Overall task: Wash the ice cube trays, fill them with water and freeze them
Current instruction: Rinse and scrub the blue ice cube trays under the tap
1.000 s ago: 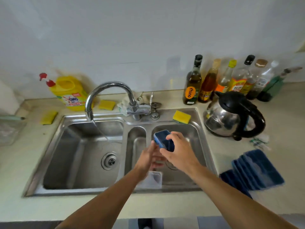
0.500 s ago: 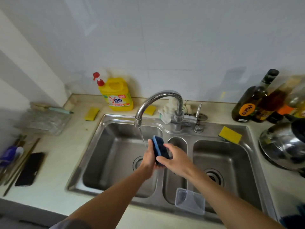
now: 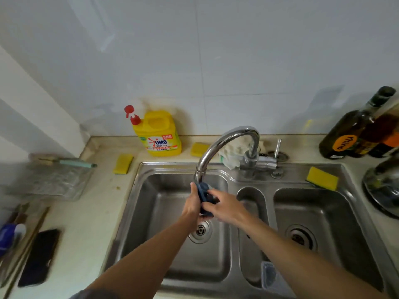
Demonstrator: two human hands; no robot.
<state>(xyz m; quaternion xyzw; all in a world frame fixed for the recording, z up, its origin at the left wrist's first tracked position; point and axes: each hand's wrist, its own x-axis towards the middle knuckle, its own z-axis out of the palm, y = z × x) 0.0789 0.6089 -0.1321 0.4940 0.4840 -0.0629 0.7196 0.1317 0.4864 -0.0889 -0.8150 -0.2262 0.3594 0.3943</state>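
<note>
Head view, both hands [image 3: 194, 203] [image 3: 224, 206] gripping tray [image 3: 204, 194]

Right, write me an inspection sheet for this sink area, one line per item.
Surface: beige counter around a steel sink with three basins.
Job's things: blue ice cube tray held just under the tap spout, over the left basin.
Clutter: yellow detergent jug, three yellow sponges, dark phone, bottles, kettle, clear container in the middle basin.
Hands: left hand grips the tray's left side; right hand pinches its right side.
Cables: nothing seen.
Surroundings: white tiled wall behind the counter.
</note>
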